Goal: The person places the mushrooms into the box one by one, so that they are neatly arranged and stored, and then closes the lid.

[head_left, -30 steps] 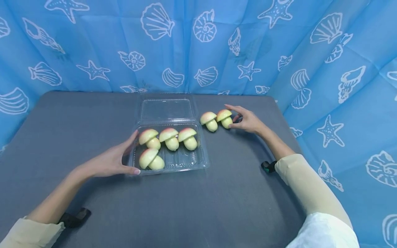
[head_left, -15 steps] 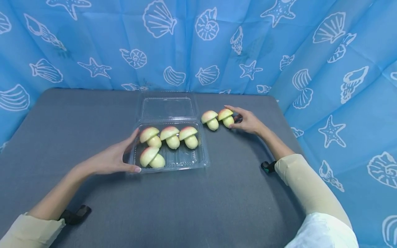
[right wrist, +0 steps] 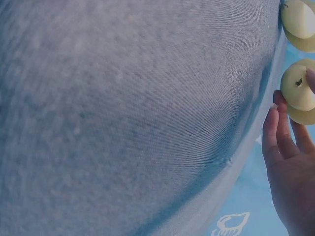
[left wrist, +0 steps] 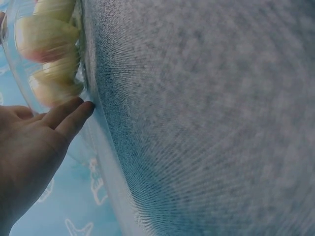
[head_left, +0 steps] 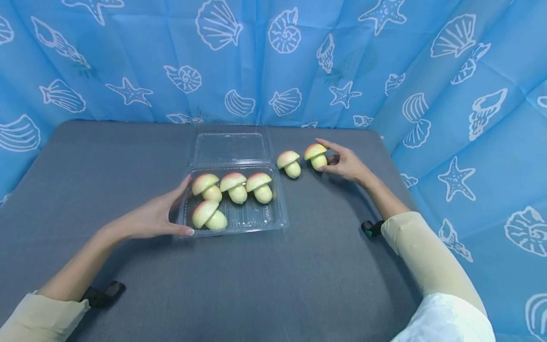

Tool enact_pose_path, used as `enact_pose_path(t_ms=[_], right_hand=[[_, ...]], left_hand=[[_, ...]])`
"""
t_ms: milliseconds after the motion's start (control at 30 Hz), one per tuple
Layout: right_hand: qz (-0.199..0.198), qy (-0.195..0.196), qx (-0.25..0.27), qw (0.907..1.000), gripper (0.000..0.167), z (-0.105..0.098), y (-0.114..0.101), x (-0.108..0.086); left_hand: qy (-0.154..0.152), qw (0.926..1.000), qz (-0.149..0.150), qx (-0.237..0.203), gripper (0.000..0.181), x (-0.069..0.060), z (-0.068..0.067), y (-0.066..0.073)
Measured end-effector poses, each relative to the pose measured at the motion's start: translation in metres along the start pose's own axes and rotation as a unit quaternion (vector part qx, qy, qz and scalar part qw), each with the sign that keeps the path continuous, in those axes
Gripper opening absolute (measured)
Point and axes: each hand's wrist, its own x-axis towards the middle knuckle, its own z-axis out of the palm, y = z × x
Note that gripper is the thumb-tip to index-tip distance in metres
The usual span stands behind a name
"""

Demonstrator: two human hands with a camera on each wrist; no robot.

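A clear plastic clamshell box (head_left: 256, 223) lies with its lid folded back, several pale yellow-green mushrooms with reddish caps (head_left: 232, 187) in its base. My left hand (head_left: 154, 216) holds the box's left end, thumb at the front corner and fingers along the side. In the left wrist view, fingertips (left wrist: 74, 115) touch the box wall. My right hand (head_left: 348, 164) pinches another mushroom (head_left: 316, 156) between thumb and fingers, right of the box. Beside it a single mushroom (head_left: 289, 164) lies on the table, apart from the held one. The right wrist view shows the held mushroom (right wrist: 295, 88) from its stem end.
The grey cloth-covered table (head_left: 256, 285) spreads in front of and around the box. The open lid (head_left: 231, 145) lies toward the far edge. A blue curtain with white shell prints (head_left: 256, 61) hangs behind and at the right. Black straps (head_left: 104, 294) are on both wrists.
My right hand has moved right and slightly away with the mushroom, widening the gap to the one beside it. My left hand and the box have stayed put.
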Motion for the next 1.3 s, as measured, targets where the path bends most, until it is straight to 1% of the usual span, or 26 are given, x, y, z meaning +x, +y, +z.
enact_pose_path(t_ms=[200,433,533,667,767,867,1100,1300], right_hand=[[0.008,0.015,0.011,0.9998,0.079,-0.003,-0.002,-0.001],[-0.009,0.031,0.018,0.9993,0.079,-0.004,-0.009,-0.005],[-0.008,0.033,0.03,0.999,0.079,-0.004,-0.017,-0.008],[-0.017,0.031,0.037,0.9987,0.077,-0.005,-0.041,-0.017],[-0.03,0.032,0.03,0.9986,0.075,-0.004,-0.058,-0.024],[-0.046,0.036,0.021,0.9981,0.073,-0.002,-0.066,-0.027],[-0.093,0.038,0.017,0.9948,0.073,0.003,-0.075,-0.031],[-0.122,0.023,0.026,0.9919,0.074,0.01,-0.085,-0.031]], left_hand=[[-0.003,1.0,0.002,-0.005,0.12,-0.001,-0.002,0.001],[-0.001,1.0,-0.001,-0.004,0.121,-0.003,-0.003,0.003],[-0.001,1.0,-0.001,-0.003,0.121,-0.002,-0.004,0.004],[-0.001,1.0,-0.001,0.0,0.121,-0.002,-0.004,0.004],[-0.001,1.0,0.0,0.002,0.121,-0.002,-0.003,0.004],[-0.001,1.0,0.002,0.004,0.121,-0.002,-0.002,0.003],[-0.002,1.0,0.001,0.002,0.121,0.0,-0.001,0.001],[-0.001,1.0,0.003,0.003,0.121,-0.001,-0.001,0.001]])
